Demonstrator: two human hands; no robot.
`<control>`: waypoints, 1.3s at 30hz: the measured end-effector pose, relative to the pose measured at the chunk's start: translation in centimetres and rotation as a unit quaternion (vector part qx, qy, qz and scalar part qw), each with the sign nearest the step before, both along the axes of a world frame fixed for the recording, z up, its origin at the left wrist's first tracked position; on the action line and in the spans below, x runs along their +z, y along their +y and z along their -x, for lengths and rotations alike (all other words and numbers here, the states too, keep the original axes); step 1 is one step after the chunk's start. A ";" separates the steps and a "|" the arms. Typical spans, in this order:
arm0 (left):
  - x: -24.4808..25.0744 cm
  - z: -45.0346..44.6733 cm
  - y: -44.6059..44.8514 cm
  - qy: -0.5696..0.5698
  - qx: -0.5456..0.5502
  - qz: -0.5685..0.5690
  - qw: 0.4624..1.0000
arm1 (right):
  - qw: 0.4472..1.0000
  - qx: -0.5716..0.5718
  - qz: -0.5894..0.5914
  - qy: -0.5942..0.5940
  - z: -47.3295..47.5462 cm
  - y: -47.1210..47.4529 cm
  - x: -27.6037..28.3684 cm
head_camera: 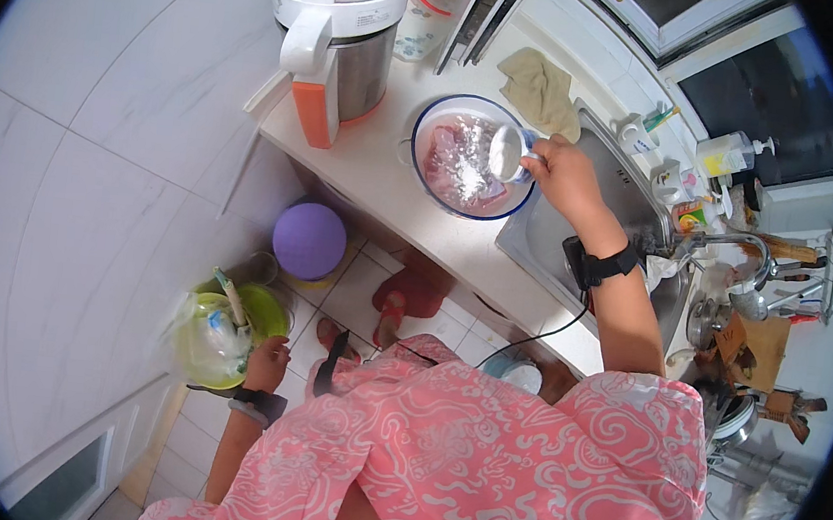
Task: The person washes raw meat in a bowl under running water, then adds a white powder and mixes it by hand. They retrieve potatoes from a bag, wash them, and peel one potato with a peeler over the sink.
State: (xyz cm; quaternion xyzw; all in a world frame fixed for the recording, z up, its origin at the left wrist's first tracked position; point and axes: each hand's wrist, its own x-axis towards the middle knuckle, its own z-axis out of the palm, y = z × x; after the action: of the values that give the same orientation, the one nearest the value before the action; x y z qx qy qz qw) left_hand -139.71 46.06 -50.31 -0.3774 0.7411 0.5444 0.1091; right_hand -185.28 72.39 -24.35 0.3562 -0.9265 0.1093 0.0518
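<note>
My right hand (564, 176) grips a small white and blue cup (509, 152), which is tilted over a blue-rimmed enamel basin (424, 178). The cup's inside looks white with powder. In the basin lie pink pieces that look like raw meat (441, 159), with white powder (469, 179) scattered over them. My left hand (269, 362) hangs low at the left, its fingers loosely curled, beside a yellow-green bin (272, 314) with a plastic bag and a leek-like stalk in it. Whether that hand touches the bin cannot be told.
A soymilk maker (360, 66) stands left of the basin on the counter (391, 212). A tan cloth (538, 91) lies behind the basin, a steel sink (598, 165) to its right. Bottles and mugs line the sill; a purple stool (309, 241) is on the floor. A black cable hangs from my right side.
</note>
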 end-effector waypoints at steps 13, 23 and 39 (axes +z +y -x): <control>-1.1 0.9 0.7 0.037 -0.054 0.053 0.996 | 1.000 0.017 -0.006 -0.012 1.1 -1.4 -0.9; -0.5 1.8 1.1 -0.023 -0.065 0.005 0.998 | 0.973 -0.129 0.139 -0.134 0.8 3.1 0.2; -0.6 4.0 0.9 -0.055 0.127 -0.190 0.972 | 0.999 0.032 0.004 0.031 0.3 2.5 0.2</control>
State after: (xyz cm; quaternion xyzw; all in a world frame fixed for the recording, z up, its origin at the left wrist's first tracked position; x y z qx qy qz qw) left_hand -143.69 46.99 -50.96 -0.4703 0.5631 0.6631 0.1487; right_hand -185.56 74.84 -24.20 0.3887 -0.9122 0.1033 0.0779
